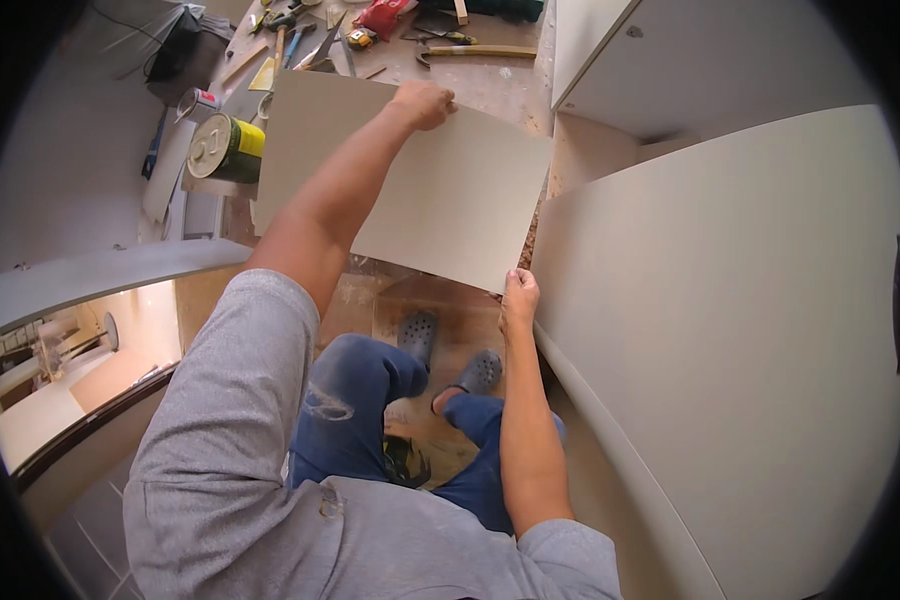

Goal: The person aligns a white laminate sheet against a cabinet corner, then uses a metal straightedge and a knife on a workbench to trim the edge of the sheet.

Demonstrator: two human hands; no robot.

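Flat panel [420, 180] held out in front of the person, above the feet. Left hand [425, 103] on its far edge, right hand [519, 300] at its near corner. Workbench [490, 80] behind the panel, hand tools [300, 40] scattered on it. Tin can [225, 148] left of the panel. Large board [730, 350] to the right; cabinet [690, 60] beyond it.

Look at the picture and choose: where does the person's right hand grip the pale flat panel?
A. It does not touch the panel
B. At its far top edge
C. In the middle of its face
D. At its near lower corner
D: the right hand pinches the near lower corner of the pale panel, while the left hand grips the far top edge.
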